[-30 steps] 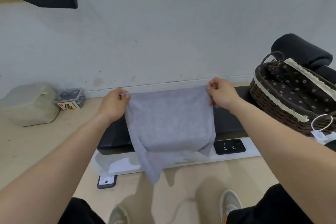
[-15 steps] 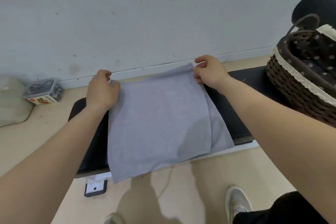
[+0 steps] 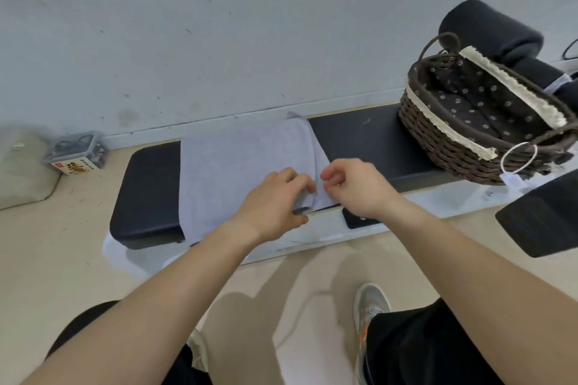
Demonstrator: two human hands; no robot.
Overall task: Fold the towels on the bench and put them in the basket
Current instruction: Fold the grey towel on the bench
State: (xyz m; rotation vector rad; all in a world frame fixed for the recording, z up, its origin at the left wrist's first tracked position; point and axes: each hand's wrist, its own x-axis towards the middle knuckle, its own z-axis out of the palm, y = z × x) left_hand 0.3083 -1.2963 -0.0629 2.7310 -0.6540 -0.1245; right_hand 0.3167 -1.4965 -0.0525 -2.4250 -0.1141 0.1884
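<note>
A grey towel (image 3: 244, 162) lies flat across the black bench (image 3: 359, 141), doubled over, its near edge hanging a little over the front. My left hand (image 3: 275, 200) pinches the towel's near right corner, thumb underneath and fingers on top. Right beside it, my right hand (image 3: 356, 187) hovers over the towel's right edge with fingers loosely curled and nothing visible between them. The brown wicker basket (image 3: 450, 134), lined with dark dotted cloth and trimmed with cream lace, stands on the bench's right end; no towel shows inside.
A white tag on a ring (image 3: 516, 162) hangs from the basket's front. A black roller pad (image 3: 488, 28) sits behind the basket, another black pad (image 3: 544, 216) at near right. On the floor at left are a small clear box (image 3: 75, 156) and a beige bag (image 3: 22, 166). The wall runs close behind.
The towel, held up by its top corners and then laid down, now rests flat on the bench. Both hands have left the far corners and come to the near right corner.
</note>
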